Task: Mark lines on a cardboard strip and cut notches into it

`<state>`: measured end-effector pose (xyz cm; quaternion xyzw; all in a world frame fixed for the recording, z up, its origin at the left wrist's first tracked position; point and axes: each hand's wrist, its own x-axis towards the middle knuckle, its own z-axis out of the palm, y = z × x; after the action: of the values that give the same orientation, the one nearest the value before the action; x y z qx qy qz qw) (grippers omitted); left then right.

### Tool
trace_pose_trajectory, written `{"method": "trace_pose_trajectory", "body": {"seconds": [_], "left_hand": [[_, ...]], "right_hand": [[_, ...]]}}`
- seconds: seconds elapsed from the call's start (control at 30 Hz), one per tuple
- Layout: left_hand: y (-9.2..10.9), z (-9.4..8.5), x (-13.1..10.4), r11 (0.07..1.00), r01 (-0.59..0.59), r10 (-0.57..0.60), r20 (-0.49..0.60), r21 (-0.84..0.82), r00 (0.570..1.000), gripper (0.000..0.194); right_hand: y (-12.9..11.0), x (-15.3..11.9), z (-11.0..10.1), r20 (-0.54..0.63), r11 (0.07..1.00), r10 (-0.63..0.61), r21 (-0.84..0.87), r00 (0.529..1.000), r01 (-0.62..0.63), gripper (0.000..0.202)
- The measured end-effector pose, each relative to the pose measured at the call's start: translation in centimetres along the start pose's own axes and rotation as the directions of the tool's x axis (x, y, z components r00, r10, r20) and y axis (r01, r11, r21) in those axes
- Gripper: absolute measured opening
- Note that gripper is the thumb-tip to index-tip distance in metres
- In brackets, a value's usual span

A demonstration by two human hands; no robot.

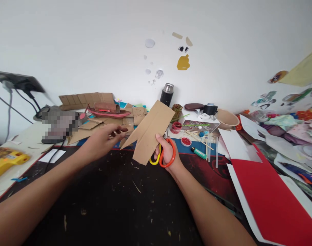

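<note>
A piece of brown cardboard (pixel 152 131), partly split at its lower left, is held up over the dark mat. My right hand (pixel 168 150) has its fingers in the red and yellow handles of a pair of scissors (pixel 173 158) and pinches the cardboard's right edge with the thumb. The scissor blades are mostly hidden behind the cardboard. Just left of the cardboard, my left hand (pixel 104 139) is raised with fingers apart and curved, holding nothing.
Behind are a red model boat (pixel 107 111), cardboard scraps (pixel 87 99), a black flask (pixel 167 95) and a red paint jar (pixel 176 127). Red paper (pixel 268 198) lies right. A yellow glue gun (pixel 9 162) lies left. Small scraps dot the dark mat (pixel 107 212).
</note>
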<state>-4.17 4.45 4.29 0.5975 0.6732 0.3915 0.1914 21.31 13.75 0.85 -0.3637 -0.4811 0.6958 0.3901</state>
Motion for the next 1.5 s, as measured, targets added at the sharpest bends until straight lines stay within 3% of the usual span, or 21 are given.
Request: {"method": "trace_pose_trajectory", "body": {"seconds": [0.13,0.33,0.57,0.73,0.97,1.1,1.27,1.37,1.5], "left_hand": [[1.0,-0.3,-0.3,0.992,0.056,-0.039,0.14,-0.116,0.989,0.059],[1.7,0.5,-0.7,0.924,0.224,-0.11,0.347,-0.309,0.932,0.049],[1.6,0.9,-0.7,0.889,0.278,-0.091,0.456,-0.363,0.886,0.052],[1.8,0.7,-0.7,0.903,0.271,-0.095,0.462,-0.333,0.882,0.051],[1.4,0.9,-0.7,0.879,0.257,-0.095,0.38,-0.402,0.92,0.039],[1.3,1.0,-0.9,0.866,0.284,-0.106,0.403,-0.411,0.909,0.041],[0.8,0.5,-0.4,0.735,0.319,-0.188,0.273,-0.598,0.944,0.047],[0.2,0.4,-0.1,0.633,0.348,-0.21,0.279,-0.692,0.937,0.045],[0.1,0.6,-0.1,0.579,0.386,-0.239,0.303,-0.719,0.923,0.042]], "right_hand": [[0.1,-0.2,0.1,0.031,0.999,0.026,-0.037,0.999,-0.025,0.063],[0.2,-0.6,0.3,0.097,0.997,0.016,-0.072,0.995,-0.009,0.057],[0.1,-1.1,0.4,0.135,0.988,0.036,-0.157,0.99,-0.015,0.056],[0.3,-1.1,0.5,0.159,0.988,0.019,-0.157,0.987,0.006,0.059],[0.2,-1.2,0.5,0.161,0.991,-0.016,-0.132,0.987,0.038,0.06],[0.1,-1.3,0.5,0.16,0.986,0.001,-0.162,0.987,0.025,0.058],[-0.1,-1.3,0.4,0.161,0.988,-0.003,-0.153,0.987,0.028,0.06],[0.0,-1.3,0.5,0.162,0.987,0.0,-0.159,0.987,0.026,0.06],[0.2,-1.4,0.5,0.184,0.982,-0.016,-0.18,0.983,0.049,0.056]]}}
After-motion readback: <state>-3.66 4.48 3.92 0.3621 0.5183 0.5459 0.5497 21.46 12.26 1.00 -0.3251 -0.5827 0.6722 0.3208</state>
